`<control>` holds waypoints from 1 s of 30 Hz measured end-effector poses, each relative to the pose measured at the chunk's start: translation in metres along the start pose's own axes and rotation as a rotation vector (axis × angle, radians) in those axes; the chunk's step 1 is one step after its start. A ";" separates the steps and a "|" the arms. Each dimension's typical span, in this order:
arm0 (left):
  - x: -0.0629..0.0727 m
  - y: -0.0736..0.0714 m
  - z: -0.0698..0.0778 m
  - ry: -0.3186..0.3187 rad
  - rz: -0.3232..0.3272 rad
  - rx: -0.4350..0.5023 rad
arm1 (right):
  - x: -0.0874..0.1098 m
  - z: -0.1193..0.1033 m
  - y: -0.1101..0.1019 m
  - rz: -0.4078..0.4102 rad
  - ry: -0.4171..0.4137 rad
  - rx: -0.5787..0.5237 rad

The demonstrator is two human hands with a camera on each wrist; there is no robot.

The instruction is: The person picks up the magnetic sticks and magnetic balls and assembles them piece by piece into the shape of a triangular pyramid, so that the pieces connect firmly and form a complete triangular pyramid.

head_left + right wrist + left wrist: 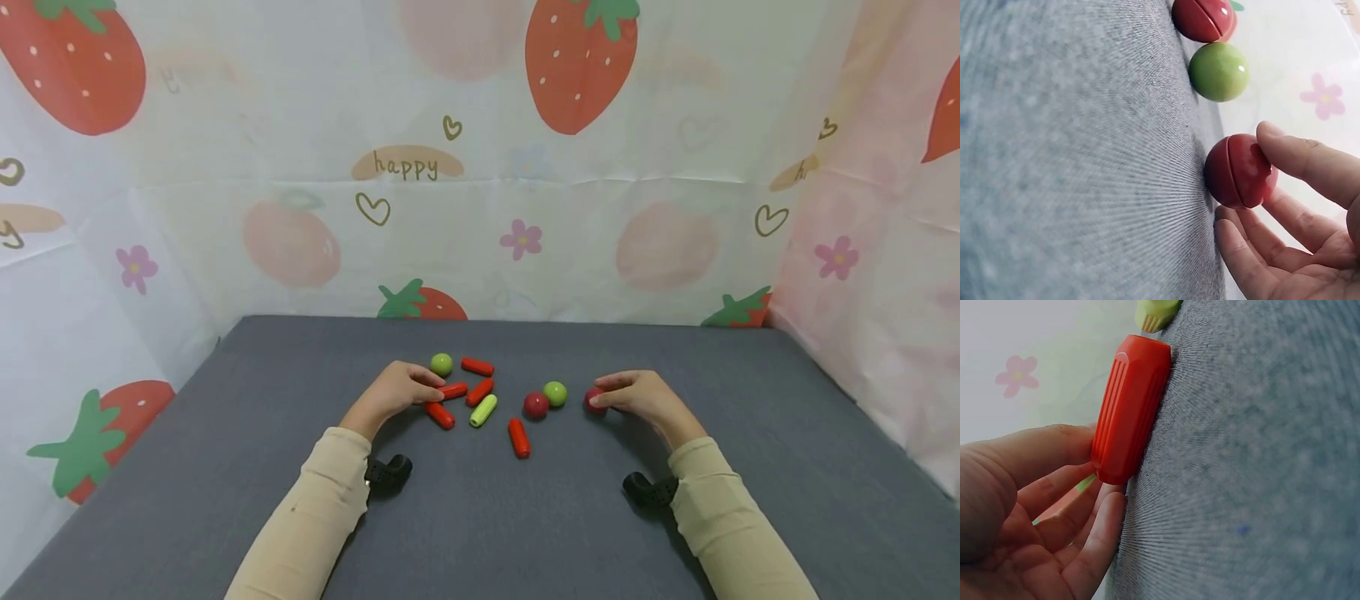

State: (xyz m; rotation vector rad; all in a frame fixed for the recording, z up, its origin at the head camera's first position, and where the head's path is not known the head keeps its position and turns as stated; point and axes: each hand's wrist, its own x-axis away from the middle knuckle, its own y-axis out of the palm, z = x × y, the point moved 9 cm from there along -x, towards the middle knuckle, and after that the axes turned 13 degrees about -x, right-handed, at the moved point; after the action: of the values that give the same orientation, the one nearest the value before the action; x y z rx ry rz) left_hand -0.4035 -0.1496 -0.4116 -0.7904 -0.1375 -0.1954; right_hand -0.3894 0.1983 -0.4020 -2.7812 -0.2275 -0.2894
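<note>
In the head view my left hand [397, 390] pinches the end of a red ribbed cylinder [453, 391] between thumb and fingers. A second red cylinder [440, 415] lies just in front of the fingertips; in the left wrist view a red cylinder [1132, 409] covers part of the fingertips of my left hand [1041, 512]. At the right, my right hand [641, 398] holds a dark red ball [594, 402] on the table. The right wrist view shows that ball [1238, 172] with a seam round it, the thumb of my right hand [1304, 231] on one side and fingers on the other.
A red ball [536, 406] and a green ball [555, 393] sit together between the hands. Another green ball [442, 364] is behind the left hand. More cylinders lie nearby: red [477, 367], red [480, 392], yellow-green [483, 411], red [519, 438]. A printed curtain [480, 242] backs the grey table [525, 533].
</note>
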 end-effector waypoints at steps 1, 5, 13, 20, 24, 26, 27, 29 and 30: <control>0.000 0.000 0.000 -0.003 0.002 0.000 | 0.000 0.000 0.000 0.003 0.002 0.004; 0.000 0.001 0.000 -0.005 0.005 0.003 | 0.002 0.002 -0.001 0.017 0.018 0.004; 0.000 -0.002 -0.001 0.006 0.016 0.010 | -0.002 0.004 0.000 0.028 0.035 -0.060; -0.001 -0.004 0.000 0.015 0.025 0.020 | -0.003 0.004 -0.002 0.045 0.046 -0.114; 0.000 -0.005 -0.004 -0.004 0.034 0.034 | -0.003 0.005 0.000 0.047 0.047 -0.136; 0.000 -0.004 -0.005 -0.015 0.030 0.056 | -0.003 0.005 0.000 0.053 0.049 -0.137; -0.001 -0.004 -0.005 -0.018 0.026 0.068 | -0.003 0.005 0.000 0.058 0.048 -0.136; -0.001 -0.003 -0.006 -0.027 0.021 0.084 | -0.003 0.005 -0.001 0.073 0.044 -0.136; -0.001 -0.003 -0.006 -0.030 0.018 0.090 | -0.003 0.005 -0.001 0.078 0.040 -0.133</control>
State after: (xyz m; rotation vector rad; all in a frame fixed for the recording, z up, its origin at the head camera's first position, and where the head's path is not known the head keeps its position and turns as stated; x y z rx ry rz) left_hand -0.4050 -0.1558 -0.4137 -0.7052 -0.1663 -0.1592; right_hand -0.3920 0.2007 -0.4066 -2.9031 -0.0932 -0.3528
